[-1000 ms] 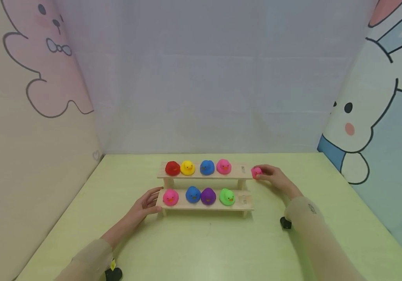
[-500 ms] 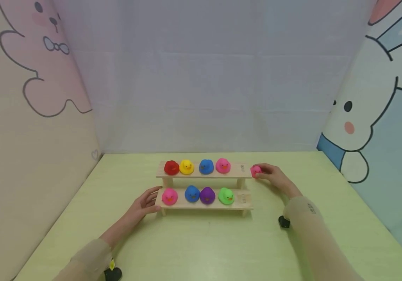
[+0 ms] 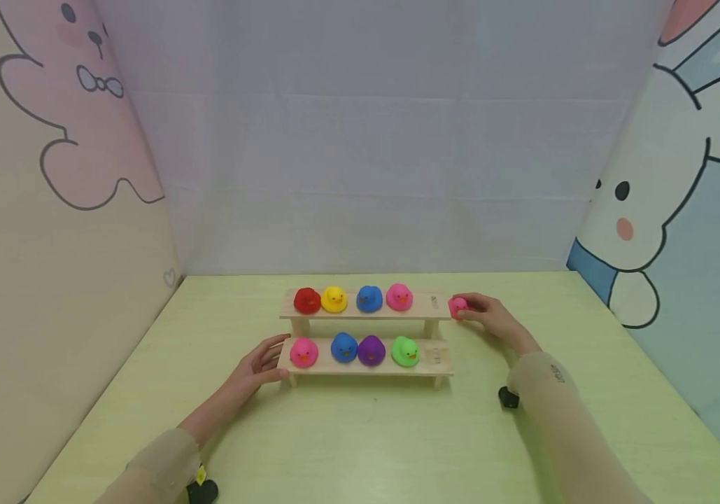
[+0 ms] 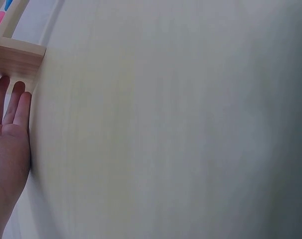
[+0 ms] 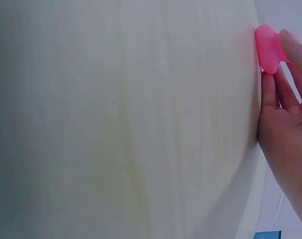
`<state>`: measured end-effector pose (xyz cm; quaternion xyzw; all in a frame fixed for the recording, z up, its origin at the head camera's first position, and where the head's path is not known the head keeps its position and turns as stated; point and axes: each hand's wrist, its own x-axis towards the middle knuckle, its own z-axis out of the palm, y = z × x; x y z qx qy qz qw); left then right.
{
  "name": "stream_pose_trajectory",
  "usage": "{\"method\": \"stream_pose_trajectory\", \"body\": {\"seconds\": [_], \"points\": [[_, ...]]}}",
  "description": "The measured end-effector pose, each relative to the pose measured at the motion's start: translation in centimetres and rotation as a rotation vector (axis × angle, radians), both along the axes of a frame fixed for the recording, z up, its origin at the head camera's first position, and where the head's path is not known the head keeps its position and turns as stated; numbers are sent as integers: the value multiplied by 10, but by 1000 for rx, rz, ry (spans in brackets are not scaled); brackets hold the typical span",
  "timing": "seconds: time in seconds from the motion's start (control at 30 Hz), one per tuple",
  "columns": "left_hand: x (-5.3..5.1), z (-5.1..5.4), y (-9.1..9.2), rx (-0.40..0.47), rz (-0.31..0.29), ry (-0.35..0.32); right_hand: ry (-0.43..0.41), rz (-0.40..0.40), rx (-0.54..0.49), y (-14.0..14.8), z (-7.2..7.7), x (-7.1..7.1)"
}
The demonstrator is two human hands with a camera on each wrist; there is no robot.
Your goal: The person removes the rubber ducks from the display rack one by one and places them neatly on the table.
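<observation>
Pink duck (image 3: 457,308) pinched between thumb and fingers, the right hand (image 3: 492,316) sits just off the three o'clock end of the upper shelf (image 3: 421,306). Over at nine o'clock, I see the left hand (image 3: 255,367) with its fingers spread, touching the end of the lower shelf (image 3: 428,357). Up top, the red duck (image 3: 307,301) and yellow duck (image 3: 334,299) stand side by side toward nine o'clock; below, the green duck (image 3: 406,352) sits toward three o'clock, near the purple duck (image 3: 371,351).

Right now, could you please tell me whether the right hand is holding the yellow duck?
No, the right hand holds a pink duck, while the yellow duck sits on the upper shelf.
</observation>
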<state>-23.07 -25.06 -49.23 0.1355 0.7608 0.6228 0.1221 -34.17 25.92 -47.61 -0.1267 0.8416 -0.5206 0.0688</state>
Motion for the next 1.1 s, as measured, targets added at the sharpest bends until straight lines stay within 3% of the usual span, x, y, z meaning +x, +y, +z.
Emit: {"method": "stream_pose_trajectory", "body": {"seconds": [0.47,1.1], "points": [[1,2,1,-20,19,-5,-1,-1,26,0,1,-1],[1,2,1,-26,25,-10,-43,47,-24,1,3,-2]]}}
